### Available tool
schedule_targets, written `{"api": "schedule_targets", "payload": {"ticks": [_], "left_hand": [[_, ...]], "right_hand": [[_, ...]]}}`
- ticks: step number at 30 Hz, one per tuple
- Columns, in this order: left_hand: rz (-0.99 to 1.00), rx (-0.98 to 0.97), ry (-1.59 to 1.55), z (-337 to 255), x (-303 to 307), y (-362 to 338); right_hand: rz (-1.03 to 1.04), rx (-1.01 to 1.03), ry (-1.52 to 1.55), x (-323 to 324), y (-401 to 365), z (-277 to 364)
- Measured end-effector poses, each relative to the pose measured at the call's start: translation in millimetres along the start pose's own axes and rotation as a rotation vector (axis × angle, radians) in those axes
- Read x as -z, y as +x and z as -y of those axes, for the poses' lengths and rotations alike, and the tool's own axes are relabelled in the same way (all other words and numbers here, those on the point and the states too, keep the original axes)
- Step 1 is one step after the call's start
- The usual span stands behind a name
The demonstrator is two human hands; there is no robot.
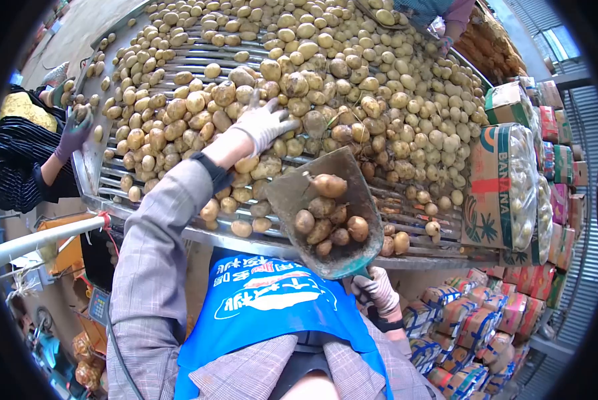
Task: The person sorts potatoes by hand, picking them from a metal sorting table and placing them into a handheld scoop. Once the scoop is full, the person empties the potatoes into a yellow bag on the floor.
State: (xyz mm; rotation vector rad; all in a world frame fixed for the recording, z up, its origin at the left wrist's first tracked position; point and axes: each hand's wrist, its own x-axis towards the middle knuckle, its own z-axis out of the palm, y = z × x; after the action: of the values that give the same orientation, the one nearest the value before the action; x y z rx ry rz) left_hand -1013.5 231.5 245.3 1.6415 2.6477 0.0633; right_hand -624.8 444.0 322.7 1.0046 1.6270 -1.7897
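Note:
My left hand [267,125], in a pale glove, reaches out over the heap of potatoes [405,100] with its fingers spread, lying on or just above them. Low at the right of my body, my right hand [377,291], also gloved, is wrapped around the handle of a shovel [342,260]. Its worn, dirt-coated blade tilts over the table's near edge. Several potatoes [322,208] of different sizes rest in the blade. The handle's far end is hidden by my hand and apron.
The potatoes lie on a slatted metal table [102,190]. A box marked BANANA [489,187] stands on its right end. At left a co-worker's gloved hand [77,130] is over the edge; another person's arm [455,23] is at top right. Stacked boxes [455,320] fill the lower right.

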Motion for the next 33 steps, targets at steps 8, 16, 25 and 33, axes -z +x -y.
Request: {"api": "schedule_targets", "payload": {"ticks": [8, 16, 25, 33], "left_hand": [[-0.094, -0.012, -0.5, -38.7, 59.4, -5.3], [0.135, 0.016, -0.202, -21.9, 19.0, -19.7], [0.451, -0.233, -0.018, -37.7, 5.0, 9.0], [0.483, -0.059, -0.222, -41.7, -2.7, 9.0]], "right_hand": [[-0.048, 0.016, -0.023, -13.9, -1.2, 0.4], [-0.051, 0.042, -0.005, -2.9, 3.1, -22.1], [-0.081, 0.088, 0.006, -24.2, -7.7, -28.5], [-0.105, 0.028, 0.06, -35.8, -24.8, -39.0]]}}
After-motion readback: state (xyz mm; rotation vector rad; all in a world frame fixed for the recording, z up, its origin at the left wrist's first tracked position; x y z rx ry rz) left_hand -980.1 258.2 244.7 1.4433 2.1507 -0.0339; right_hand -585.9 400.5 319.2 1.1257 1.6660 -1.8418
